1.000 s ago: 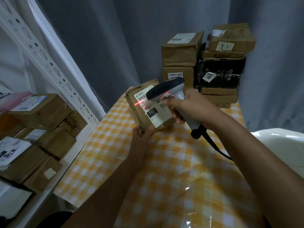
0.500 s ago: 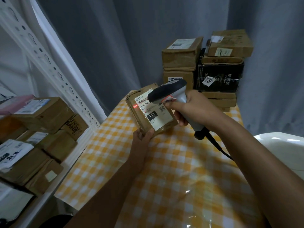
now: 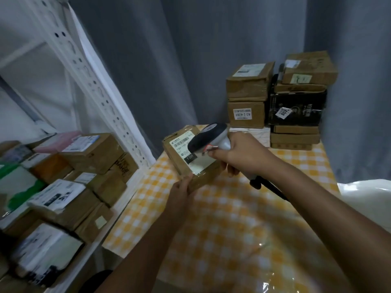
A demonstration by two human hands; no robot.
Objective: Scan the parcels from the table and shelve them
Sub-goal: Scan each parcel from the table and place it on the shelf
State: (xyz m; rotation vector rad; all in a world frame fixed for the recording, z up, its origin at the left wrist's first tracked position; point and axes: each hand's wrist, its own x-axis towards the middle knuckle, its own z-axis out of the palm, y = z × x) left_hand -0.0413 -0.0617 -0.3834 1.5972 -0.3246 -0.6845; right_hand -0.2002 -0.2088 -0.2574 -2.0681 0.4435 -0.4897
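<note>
My left hand (image 3: 179, 192) grips the near edge of a brown cardboard parcel (image 3: 179, 160), tilting its white shipping label up above the table. My right hand (image 3: 243, 155) holds a grey and black barcode scanner (image 3: 208, 136) by its handle, its head lying just over the label. The scanner's black cable (image 3: 273, 189) trails off toward the right. No red beam shows on the label. More brown parcels (image 3: 247, 85) and a black box (image 3: 298, 108) are stacked at the table's far end.
The table carries a yellow and white checked cloth (image 3: 222, 229) under clear plastic. A white metal shelf (image 3: 95, 81) stands on the left, its level packed with several boxed and bagged parcels (image 3: 69, 195). Grey curtains hang behind. A white bag (image 3: 368, 193) lies at the right.
The red scan line on the label has gone. The view has swung left and up, showing more of the shelf. The scanner head has closed in over the label.
</note>
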